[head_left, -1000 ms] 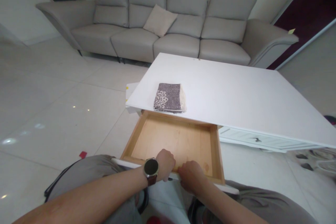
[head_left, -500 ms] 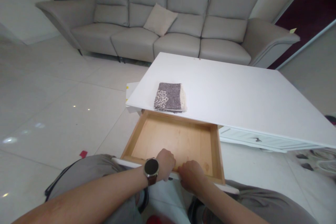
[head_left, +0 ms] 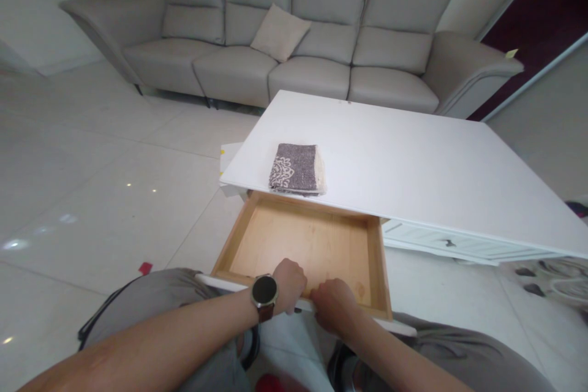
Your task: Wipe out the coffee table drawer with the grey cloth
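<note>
A wooden drawer (head_left: 298, 242) is pulled out of a white coffee table (head_left: 395, 153), towards my knees. Its front edge is gripped by my left hand (head_left: 289, 285), which has a round watch (head_left: 264, 290) on the wrist. Close beside it, my right hand (head_left: 335, 303) is also closed over the top of the drawer front. The undersides of both hands are hidden. Inside the drawer only bare wood shows. A folded grey-brown cloth (head_left: 297, 168) with a pale pattern and cream fringe lies on the tabletop just behind the drawer.
A long grey sofa (head_left: 316, 76) with a beige cushion (head_left: 280, 32) stands behind the table. Another drawer front with a dark handle (head_left: 448, 243) is to the right. A small red piece (head_left: 146, 268) lies on the tiled floor at left.
</note>
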`<state>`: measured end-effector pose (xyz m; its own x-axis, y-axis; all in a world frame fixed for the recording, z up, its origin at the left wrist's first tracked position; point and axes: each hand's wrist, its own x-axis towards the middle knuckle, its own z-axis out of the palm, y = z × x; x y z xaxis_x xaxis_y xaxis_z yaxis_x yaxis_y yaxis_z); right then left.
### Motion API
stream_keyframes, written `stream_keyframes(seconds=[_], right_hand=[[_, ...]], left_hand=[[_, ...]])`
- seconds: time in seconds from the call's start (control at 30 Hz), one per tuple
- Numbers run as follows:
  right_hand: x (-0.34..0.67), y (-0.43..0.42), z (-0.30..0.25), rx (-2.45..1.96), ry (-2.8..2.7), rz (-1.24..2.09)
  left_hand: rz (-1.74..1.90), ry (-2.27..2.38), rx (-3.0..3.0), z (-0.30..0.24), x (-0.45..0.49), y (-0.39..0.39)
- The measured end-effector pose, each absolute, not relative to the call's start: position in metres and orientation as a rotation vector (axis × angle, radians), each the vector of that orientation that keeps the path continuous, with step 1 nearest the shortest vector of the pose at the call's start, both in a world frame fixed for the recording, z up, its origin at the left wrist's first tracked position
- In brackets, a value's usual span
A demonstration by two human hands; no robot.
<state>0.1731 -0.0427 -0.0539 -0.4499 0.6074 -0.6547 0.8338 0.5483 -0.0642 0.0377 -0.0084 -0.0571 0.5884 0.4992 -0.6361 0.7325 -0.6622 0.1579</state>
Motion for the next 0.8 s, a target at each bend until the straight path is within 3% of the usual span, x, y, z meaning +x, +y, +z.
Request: stream_keyframes(seconds=[0.8], right_hand=[[0.1733, -0.0428, -0.053, 1.143, 2.193, -0.513]], left_hand=[[-0.875, 1.021, 2.459, -0.0528, 0.0388, -0.0101]])
